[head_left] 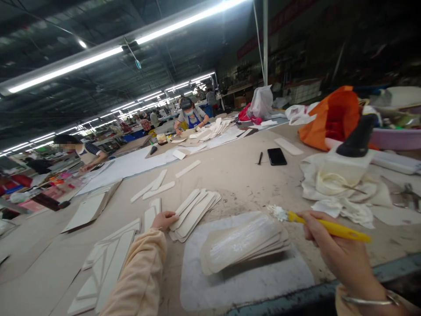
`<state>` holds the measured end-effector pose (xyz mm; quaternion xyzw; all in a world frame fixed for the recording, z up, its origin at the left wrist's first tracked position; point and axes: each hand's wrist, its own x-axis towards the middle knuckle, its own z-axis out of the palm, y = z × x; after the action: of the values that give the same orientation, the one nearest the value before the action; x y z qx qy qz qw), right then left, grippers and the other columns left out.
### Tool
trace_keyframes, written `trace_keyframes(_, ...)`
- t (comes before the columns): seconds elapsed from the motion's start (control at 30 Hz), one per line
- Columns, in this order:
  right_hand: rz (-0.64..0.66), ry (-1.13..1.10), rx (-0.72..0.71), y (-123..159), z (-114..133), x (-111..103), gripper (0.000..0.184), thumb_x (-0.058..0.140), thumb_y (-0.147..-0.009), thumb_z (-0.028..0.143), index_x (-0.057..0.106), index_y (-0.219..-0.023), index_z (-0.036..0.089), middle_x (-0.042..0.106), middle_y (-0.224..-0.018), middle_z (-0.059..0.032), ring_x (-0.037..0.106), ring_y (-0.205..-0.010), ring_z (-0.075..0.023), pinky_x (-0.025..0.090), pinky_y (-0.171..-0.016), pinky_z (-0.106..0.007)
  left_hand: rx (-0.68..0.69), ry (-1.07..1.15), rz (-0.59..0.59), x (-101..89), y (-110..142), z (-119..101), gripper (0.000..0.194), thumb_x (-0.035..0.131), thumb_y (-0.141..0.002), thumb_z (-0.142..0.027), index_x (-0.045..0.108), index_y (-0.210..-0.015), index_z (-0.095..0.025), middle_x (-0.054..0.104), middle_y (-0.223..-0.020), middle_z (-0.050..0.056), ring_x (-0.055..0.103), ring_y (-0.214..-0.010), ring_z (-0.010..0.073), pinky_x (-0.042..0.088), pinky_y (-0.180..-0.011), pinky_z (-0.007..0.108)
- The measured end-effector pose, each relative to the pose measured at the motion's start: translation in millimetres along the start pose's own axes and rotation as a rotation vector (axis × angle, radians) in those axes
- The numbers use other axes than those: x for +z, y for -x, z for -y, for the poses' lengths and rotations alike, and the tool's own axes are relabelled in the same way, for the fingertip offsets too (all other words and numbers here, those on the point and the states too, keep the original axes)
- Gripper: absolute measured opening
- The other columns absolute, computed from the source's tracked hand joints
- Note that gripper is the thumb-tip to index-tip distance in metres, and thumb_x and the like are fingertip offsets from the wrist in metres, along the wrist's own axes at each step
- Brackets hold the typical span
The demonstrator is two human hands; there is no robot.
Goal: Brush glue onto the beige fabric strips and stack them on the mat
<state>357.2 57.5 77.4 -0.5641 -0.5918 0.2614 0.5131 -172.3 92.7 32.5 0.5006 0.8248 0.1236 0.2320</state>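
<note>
My right hand [332, 241] is closed around the yellow handle of a brush [344, 229], its bristles clotted with white paste and pointing left. Just left of the bristles lies a fanned stack of pale, round-ended pieces [237, 245], the top one streaked with a wet, shiny coat. That stack rests on a white sheet [197, 287] near the front edge. My left hand [164, 220] pinches the left end of a white strip in a fanned pile of strips [194, 213]; part of its grip is hidden.
A black phone [276, 156], a white container [345, 164] on crumpled cloth and an orange bag [332, 116] are at right. More white pieces [112, 259] lie left of my sleeve. Across the table a person [192, 118] works; another [87, 151] is at far left.
</note>
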Motion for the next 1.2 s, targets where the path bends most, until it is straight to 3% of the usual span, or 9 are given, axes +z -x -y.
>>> trace_keyframes(0.13, -0.017, 0.010, 0.015, 0.7, -0.7, -1.3, 0.033, 0.049, -0.090, 0.052, 0.061, -0.087, 0.022, 0.055, -0.061, 0.0014, 0.056, -0.060, -0.0167, 0.043, -0.060, -0.029, 0.007, -0.046, -0.051, -2.4, 0.3, -4.8, 0.033, 0.065, -0.084, -0.038, 0.063, -0.108, -0.014, 0.068, -0.104, 0.006, 0.065, -0.096, 0.0204, 0.052, -0.086, 0.040)
trace_keyframes(0.23, -0.033, -0.022, 0.011, 0.8, 1.0, -2.5, 0.032, 0.050, -0.090, 0.052, 0.061, -0.086, 0.021, 0.054, -0.059, 0.0020, 0.056, -0.057, -0.0157, 0.044, -0.058, -0.028, 0.035, -0.086, -0.108, -6.1, 6.1, -9.1, 0.041, 0.072, -0.072, -0.044, 0.067, -0.102, -0.016, 0.073, -0.091, 0.004, 0.068, -0.090, 0.0218, 0.051, -0.080, 0.031)
trace_keyframes(0.4, -0.045, -0.083, -0.009, 0.7, 1.9, -3.8, 0.030, 0.052, -0.091, 0.049, 0.063, -0.088, 0.020, 0.056, -0.060, 0.0014, 0.056, -0.055, -0.0149, 0.046, -0.056, -0.027, 0.105, -0.195, -0.245, -14.4, 27.8, -17.0, 0.025, 0.056, -0.079, -0.043, 0.072, -0.077, -0.024, 0.073, -0.074, 0.002, 0.067, -0.079, 0.0218, 0.045, -0.069, 0.027)
trace_keyframes(0.6, -0.069, -0.302, 0.002, 1.2, 1.9, -1.9, 0.031, 0.057, -0.090, 0.045, 0.065, -0.107, 0.020, 0.064, -0.072, -0.0018, 0.058, -0.056, -0.0134, 0.050, -0.053, -0.025, 0.222, -0.280, -0.503, -21.4, 65.1, -37.6, 0.031, 0.045, -0.087, -0.043, 0.068, -0.087, -0.022, 0.071, -0.093, 0.008, 0.063, -0.087, 0.0215, 0.040, -0.071, 0.026)
trace_keyframes(0.77, -0.039, -0.305, -0.022, 3.2, 4.2, 0.6, 0.026, 0.060, -0.089, 0.043, 0.067, -0.102, 0.021, 0.066, -0.074, -0.0026, 0.063, -0.061, -0.0147, 0.053, -0.055, -0.026, 0.349, -0.309, -0.417, 2.4, 86.7, -46.3, 0.024, 0.051, -0.083, -0.039, 0.069, -0.079, -0.024, 0.071, -0.089, 0.004, 0.063, -0.085, 0.0188, 0.042, -0.074, 0.025)
trace_keyframes(0.93, -0.019, -0.273, -0.041, 5.2, 3.6, 0.4, 0.026, 0.060, -0.089, 0.042, 0.068, -0.102, 0.021, 0.067, -0.071, -0.0022, 0.063, -0.057, -0.0146, 0.053, -0.053, -0.025, 0.310, -0.308, -0.317, 30.0, 89.9, -42.3, 0.024, 0.051, -0.081, -0.035, 0.071, -0.073, -0.025, 0.073, -0.083, 0.001, 0.066, -0.078, 0.0168, 0.045, -0.071, 0.024)
trace_keyframes(1.2, -0.021, -0.231, -0.054, 4.0, 4.4, 3.2, 0.027, 0.059, -0.089, 0.043, 0.068, -0.102, 0.021, 0.067, -0.071, -0.0015, 0.063, -0.057, -0.0137, 0.053, -0.052, -0.024, 0.228, -0.283, -0.284, 36.1, 83.6, -43.2, 0.022, 0.052, -0.077, -0.028, 0.071, -0.067, -0.023, 0.072, -0.075, 0.001, 0.066, -0.074, 0.0189, 0.044, -0.065, 0.025)
